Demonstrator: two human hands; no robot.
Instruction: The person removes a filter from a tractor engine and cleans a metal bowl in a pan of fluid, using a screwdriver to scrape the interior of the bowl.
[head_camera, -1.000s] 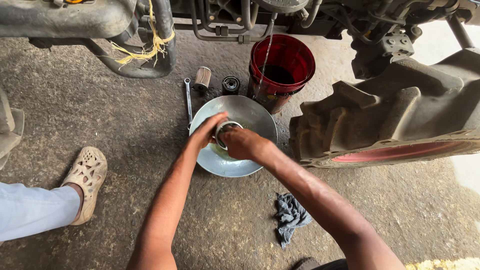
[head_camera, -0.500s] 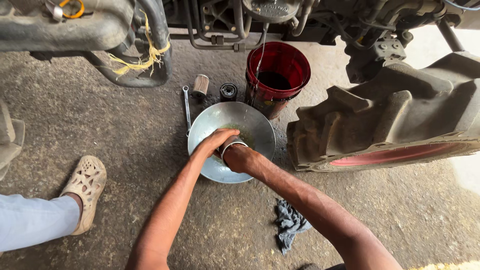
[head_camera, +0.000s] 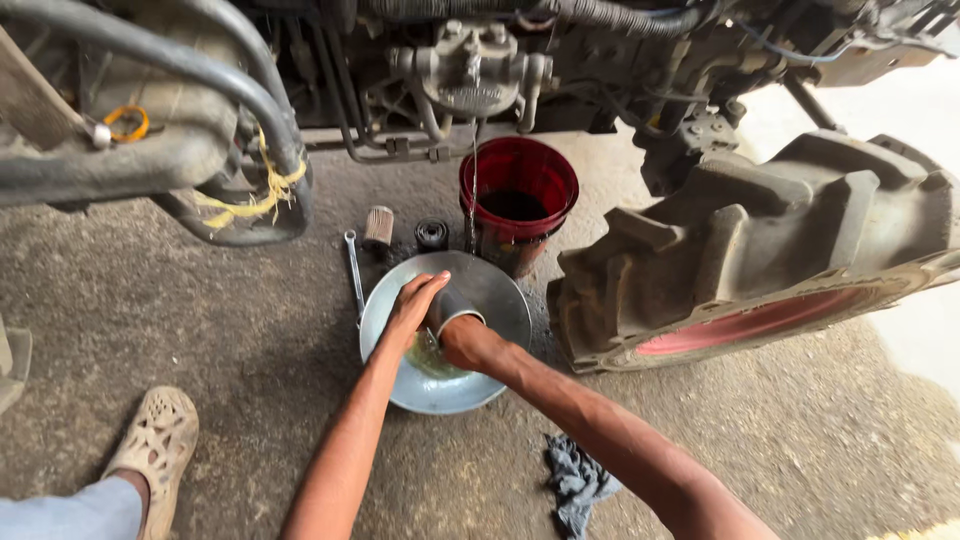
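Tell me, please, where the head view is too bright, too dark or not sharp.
Head view: the ground at the upper right corner is overexposed to white; the machine's underside lies in deep shadow; the metal basin shows soft glare; both hands, left hand and right hand, look sharp.

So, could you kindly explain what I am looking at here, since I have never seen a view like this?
The picture comes from a camera worn on a person's head, looking down at their own bare arms. Both hands work in a round metal basin on the concrete floor. The left hand and the right hand grip a small metal cup-shaped part over yellowish liquid. Behind the basin stand a red bucket, a wrench, a ribbed filter and a black ring. A large tractor tyre lies to the right, a grey rag nearby. Another person's sandalled foot shows at bottom left.
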